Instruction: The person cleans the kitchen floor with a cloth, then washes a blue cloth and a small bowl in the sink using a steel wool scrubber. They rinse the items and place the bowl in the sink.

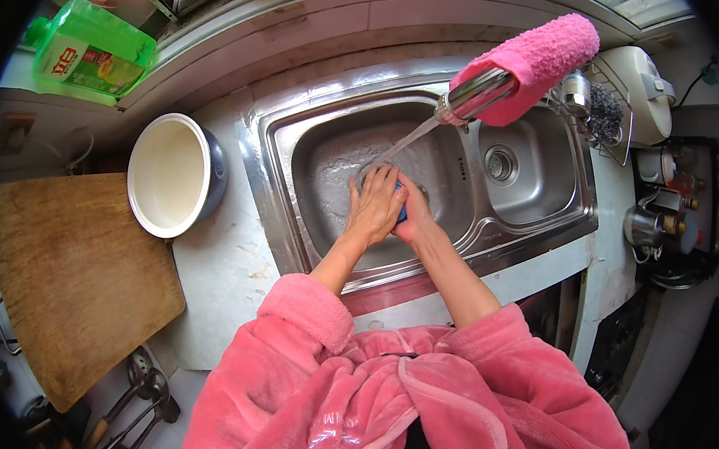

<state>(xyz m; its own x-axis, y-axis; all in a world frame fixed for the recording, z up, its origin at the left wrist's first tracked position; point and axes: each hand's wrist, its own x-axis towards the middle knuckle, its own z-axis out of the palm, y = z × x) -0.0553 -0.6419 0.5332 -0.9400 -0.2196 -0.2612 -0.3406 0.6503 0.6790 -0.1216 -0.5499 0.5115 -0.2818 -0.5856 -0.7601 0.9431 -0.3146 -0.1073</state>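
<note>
Over the large basin of a stainless steel sink, my two hands are pressed together under the running water. A small blue thing, mostly hidden and perhaps a sponge or scouring pad, is clasped between them. My left hand lies across the top with its fingers together. Cupped from the other side is my right hand. Water streams from a metal faucet, which has a pink towel wrapped around it, and lands by my left fingertips.
Left of the sink stands a white-lined pot beside a wooden cutting board. A green detergent bottle is on the sill. To the right are the small basin, a wire rack with a steel wool scrubber, and a white appliance.
</note>
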